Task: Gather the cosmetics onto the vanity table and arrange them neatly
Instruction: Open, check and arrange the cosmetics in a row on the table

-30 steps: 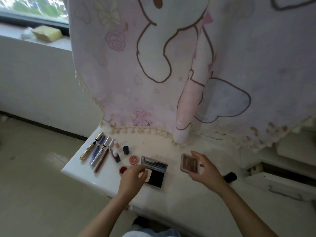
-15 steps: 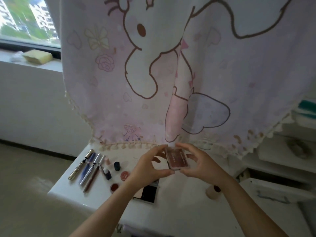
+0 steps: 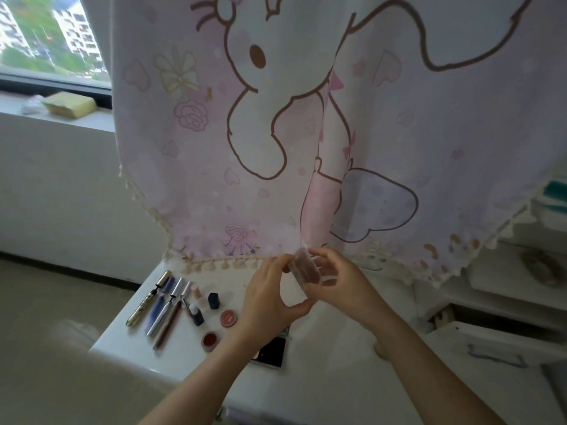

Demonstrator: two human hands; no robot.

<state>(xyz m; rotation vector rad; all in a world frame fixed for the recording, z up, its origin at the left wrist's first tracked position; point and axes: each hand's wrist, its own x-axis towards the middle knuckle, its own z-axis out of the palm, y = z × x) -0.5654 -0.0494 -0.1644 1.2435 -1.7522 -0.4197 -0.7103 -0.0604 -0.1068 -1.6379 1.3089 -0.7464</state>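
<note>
Both hands hold a small brown-pink compact [image 3: 306,269] in the air above the white vanity table [image 3: 325,363]. My left hand [image 3: 271,297] pinches its left side and lower corner; my right hand [image 3: 340,286] curls round its right side. On the table's left lie a gold tube [image 3: 149,299], several slim pens and tubes [image 3: 170,306], a dark cap [image 3: 214,300], a small dark bottle [image 3: 196,314] and two round red pots [image 3: 228,318] [image 3: 211,341]. A black palette [image 3: 273,352] lies partly hidden under my left forearm.
A pink cartoon-print cloth [image 3: 306,133] with a tasselled hem hangs over the table's back. White drawers and shelves [image 3: 497,338] stand to the right. A yellow sponge [image 3: 69,104] lies on the windowsill at upper left. Beige floor [image 3: 46,332] lies left of the table.
My right hand lifted the compact off the table. My left hand left the black palette and rose to join it on the compact, which has since turned more edge-on.
</note>
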